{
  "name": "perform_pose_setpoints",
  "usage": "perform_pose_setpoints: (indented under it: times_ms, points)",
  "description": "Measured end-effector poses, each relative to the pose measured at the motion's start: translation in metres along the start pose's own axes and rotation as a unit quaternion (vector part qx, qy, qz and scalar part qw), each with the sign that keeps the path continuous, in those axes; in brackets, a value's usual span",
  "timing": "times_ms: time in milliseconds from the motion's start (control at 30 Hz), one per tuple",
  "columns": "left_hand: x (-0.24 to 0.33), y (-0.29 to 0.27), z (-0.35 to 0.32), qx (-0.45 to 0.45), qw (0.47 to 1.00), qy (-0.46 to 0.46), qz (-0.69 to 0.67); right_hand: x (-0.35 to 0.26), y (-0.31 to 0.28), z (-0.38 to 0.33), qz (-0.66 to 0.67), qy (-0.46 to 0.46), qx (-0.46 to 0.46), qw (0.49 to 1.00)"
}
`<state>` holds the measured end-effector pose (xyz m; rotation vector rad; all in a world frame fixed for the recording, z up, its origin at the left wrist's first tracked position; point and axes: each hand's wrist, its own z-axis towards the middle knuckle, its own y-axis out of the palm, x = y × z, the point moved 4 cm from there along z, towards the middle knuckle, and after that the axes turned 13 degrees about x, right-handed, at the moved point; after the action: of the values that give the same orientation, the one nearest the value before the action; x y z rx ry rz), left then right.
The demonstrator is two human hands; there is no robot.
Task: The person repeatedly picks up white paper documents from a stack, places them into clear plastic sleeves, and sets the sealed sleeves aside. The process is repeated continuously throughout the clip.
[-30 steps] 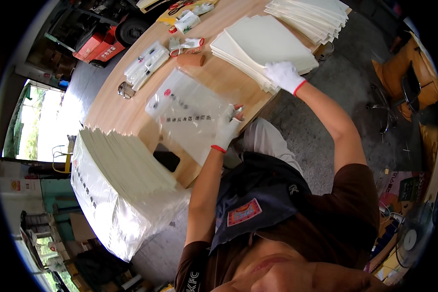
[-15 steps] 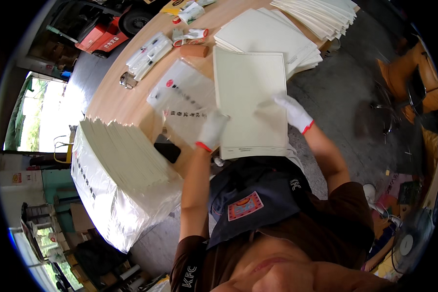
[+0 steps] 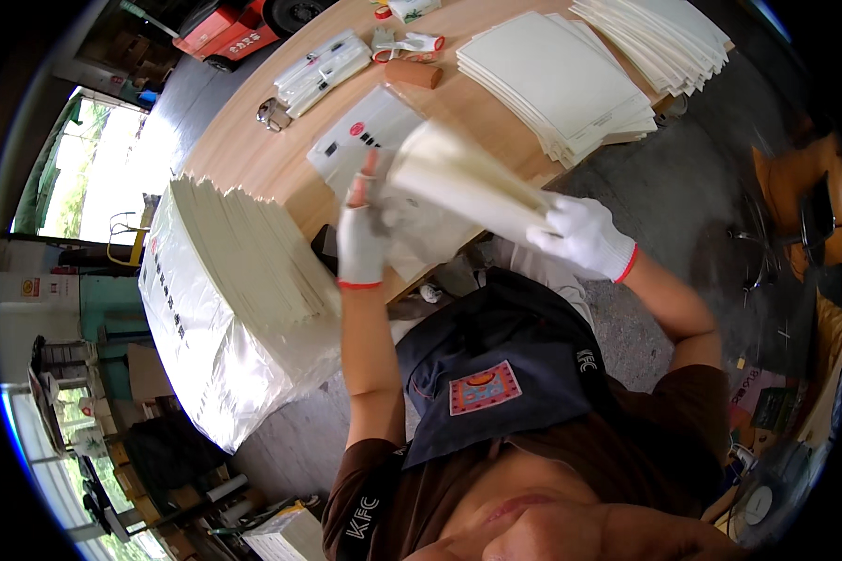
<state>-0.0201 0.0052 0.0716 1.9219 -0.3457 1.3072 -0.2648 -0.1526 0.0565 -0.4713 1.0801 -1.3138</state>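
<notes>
My right hand (image 3: 585, 234) grasps the pale paper (image 3: 468, 192) by its right end, the gloved fingers curled tight on it, and the paper is bent over between my two hands, above the near edge of the bench (image 3: 243, 150). It is blurred, so I cannot tell whether it is one sheet or several. My left hand (image 3: 360, 224) stands upright just beside the paper's other end, its bare fingertips straight and loose (whether the palm touches the paper I cannot tell). Beneath, a clear printed bag (image 3: 360, 140) lies flat, reaching from the near edge toward the middle of the bench. A dark flat object (image 3: 326, 245) shows partly behind my left wrist. At the bench's left near corner stands a tall stack of paper (image 3: 243, 243) in clear plastic. Toward the right end lies a squared stack of sheets (image 3: 552, 84), with a fanned stack (image 3: 664, 42) next to it at the right corner. Nearer the far edge are clear packets (image 3: 323, 73), a shiny metallic piece (image 3: 272, 114), a brown block (image 3: 412, 73) and red-trimmed gloves (image 3: 416, 42)
</notes>
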Motion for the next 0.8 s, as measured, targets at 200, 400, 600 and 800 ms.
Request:
perform_pose_setpoints:
  times_ms: [200, 400, 600, 800]
  points:
    - [-0.017, 0.034, -0.057, -0.227, 0.897, 0.141, 0.352, -0.031, 0.051, 0.035, -0.012, -0.044, -0.142, 0.989]
    - [-0.108, -0.023, -0.118, 0.052, 0.868, 0.301, 0.392, 0.035, 0.127, 0.018, 0.417, 0.327, -0.074, 0.845]
    - [-0.074, 0.036, -0.066, 0.01, 0.87, 0.309, 0.384, -0.044, 0.115, 0.103, 0.076, 0.123, -0.172, 0.974]
    - [-0.085, 0.081, -0.059, -0.071, 0.84, 0.292, 0.451, -0.046, 0.169, 0.062, 0.182, 0.105, -0.039, 0.977]
